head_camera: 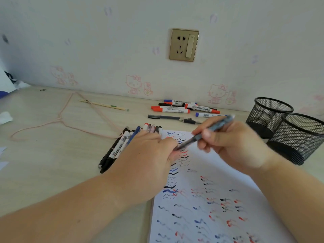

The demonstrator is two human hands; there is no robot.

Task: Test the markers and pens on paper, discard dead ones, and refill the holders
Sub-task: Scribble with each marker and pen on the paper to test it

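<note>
The right hand [233, 142] holds a dark pen [205, 133] between thumb and curled fingers, above the top of the paper [201, 199]. The pen's long axis goes diagonally: its tip points down and to the left, its back end up and to the right, toward the two mesh holders [284, 130]. The left hand [149, 155] touches the pen's tip with its fingertips; its grip there I cannot tell. Under this hand lies a row of pens [119, 146].

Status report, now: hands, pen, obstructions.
Right hand grips pen, tip over paper. Left hand rests at paper's edge, beside tip. Holders empty, unobstructed.
</note>
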